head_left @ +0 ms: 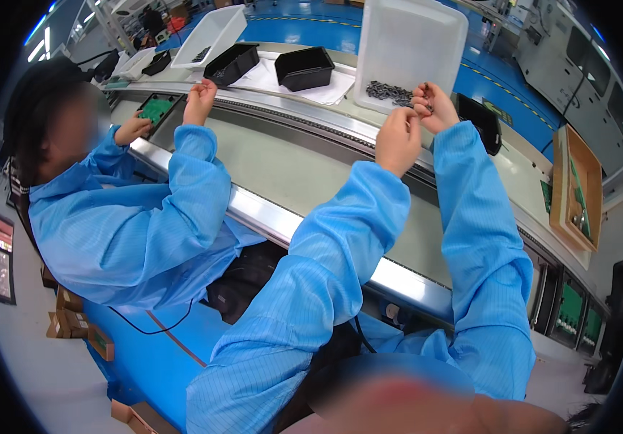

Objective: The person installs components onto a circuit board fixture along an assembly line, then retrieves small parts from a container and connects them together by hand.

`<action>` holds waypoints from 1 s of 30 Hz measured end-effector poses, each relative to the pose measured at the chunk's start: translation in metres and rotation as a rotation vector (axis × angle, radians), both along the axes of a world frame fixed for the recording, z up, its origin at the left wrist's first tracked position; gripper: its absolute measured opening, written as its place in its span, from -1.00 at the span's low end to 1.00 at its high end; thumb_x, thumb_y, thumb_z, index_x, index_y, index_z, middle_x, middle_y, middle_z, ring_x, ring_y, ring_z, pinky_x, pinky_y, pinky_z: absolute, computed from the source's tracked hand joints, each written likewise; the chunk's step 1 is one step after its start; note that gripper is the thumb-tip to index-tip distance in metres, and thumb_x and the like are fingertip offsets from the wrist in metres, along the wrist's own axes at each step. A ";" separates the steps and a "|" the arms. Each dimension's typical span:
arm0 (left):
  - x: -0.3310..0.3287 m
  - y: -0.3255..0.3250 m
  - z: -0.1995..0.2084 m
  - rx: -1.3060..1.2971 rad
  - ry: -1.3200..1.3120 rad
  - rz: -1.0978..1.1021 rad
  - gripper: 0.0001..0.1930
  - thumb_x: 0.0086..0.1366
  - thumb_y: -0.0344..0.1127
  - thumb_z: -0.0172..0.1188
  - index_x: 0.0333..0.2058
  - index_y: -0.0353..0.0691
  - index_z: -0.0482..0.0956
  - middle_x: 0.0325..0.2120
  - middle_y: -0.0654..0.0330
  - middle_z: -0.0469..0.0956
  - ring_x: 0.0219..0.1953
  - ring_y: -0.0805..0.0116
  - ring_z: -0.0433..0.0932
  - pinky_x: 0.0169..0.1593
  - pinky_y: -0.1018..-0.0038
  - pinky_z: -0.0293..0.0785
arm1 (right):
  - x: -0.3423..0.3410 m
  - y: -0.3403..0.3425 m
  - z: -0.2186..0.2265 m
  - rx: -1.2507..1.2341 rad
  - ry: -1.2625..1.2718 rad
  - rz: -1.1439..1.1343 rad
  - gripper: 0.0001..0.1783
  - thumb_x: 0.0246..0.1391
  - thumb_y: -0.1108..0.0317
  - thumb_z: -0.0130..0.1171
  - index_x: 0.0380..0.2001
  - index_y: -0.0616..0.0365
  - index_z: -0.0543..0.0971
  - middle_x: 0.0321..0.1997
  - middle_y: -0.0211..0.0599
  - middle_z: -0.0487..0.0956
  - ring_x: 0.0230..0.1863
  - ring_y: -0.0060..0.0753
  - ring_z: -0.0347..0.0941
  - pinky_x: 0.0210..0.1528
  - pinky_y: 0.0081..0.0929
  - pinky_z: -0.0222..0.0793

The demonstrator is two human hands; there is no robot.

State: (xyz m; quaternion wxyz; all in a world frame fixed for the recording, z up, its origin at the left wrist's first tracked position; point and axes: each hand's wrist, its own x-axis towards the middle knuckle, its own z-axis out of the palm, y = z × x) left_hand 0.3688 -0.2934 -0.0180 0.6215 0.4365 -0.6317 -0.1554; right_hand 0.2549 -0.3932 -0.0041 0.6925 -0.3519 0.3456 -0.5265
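Observation:
Both my arms reach out over the conveyor to the near edge of a white plastic bin point(414, 43), which stands tilted. Small dark parts point(389, 92) lie heaped at its low end. My left hand point(398, 139) is closed, with thumb and fingertips pressed together; what they pinch is too small to make out. Close beside it, my right hand point(436, 108) has its fingers curled in, with something small and dark at the fingertips. The fingertips of the two hands are almost touching.
A co-worker point(130, 210) at my left handles a green circuit board point(156, 110). Black bins point(304, 69) stand along the far ledge, another black bin point(479, 121) right of my hands. A wooden box point(576, 189) stands at far right. The conveyor's metal rail point(411, 283) crosses under my arms.

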 end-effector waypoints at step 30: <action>-0.042 0.061 -0.014 0.560 -0.199 -1.029 -0.90 0.17 -0.46 0.07 -0.36 -0.33 0.53 -0.51 0.20 0.53 -0.49 0.54 0.40 -0.38 0.67 0.38 | -0.085 0.246 -0.022 0.309 -0.188 0.049 -0.72 0.22 0.13 -0.18 -0.48 0.06 0.30 -0.55 -0.46 0.29 -0.69 -0.79 -0.01 -0.81 -0.87 -0.26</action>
